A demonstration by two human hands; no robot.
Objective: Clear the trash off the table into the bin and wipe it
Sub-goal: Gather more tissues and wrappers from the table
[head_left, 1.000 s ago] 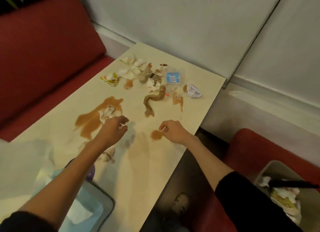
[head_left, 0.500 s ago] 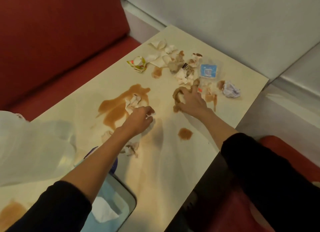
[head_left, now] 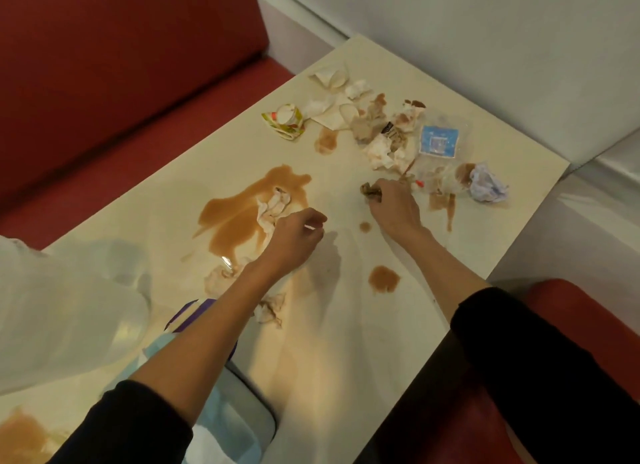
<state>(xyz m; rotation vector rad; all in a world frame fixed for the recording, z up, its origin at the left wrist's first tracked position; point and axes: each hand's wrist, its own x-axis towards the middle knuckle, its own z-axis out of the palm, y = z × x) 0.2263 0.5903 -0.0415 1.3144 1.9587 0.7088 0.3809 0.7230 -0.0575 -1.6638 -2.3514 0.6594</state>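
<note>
A cream table [head_left: 346,359] carries brown spills and scattered trash. My right hand [head_left: 394,207] grips a brown soaked tissue [head_left: 371,190] bunched in its fingers, near the table's middle. My left hand [head_left: 294,238] hovers with curled fingers beside a stained white napkin [head_left: 273,207] that lies in the big brown puddle [head_left: 242,214]; it pinches a small white scrap. Farther back lie crumpled napkins [head_left: 384,148], a crushed paper cup [head_left: 285,119], a blue-labelled clear wrapper [head_left: 439,141] and a bluish paper ball [head_left: 486,186].
A clear plastic bag [head_left: 65,311] lies at the left edge, a blue and white tray [head_left: 239,425] at the near edge under my left arm. Red bench seats [head_left: 104,82] flank the table; a white wall stands behind. Small brown drops [head_left: 383,279] dot the near right.
My right hand reached forward to the twisted brown tissue and gathered it into its fingers. My left hand shifted only slightly, staying near the napkin in the puddle. The camera moved closer.
</note>
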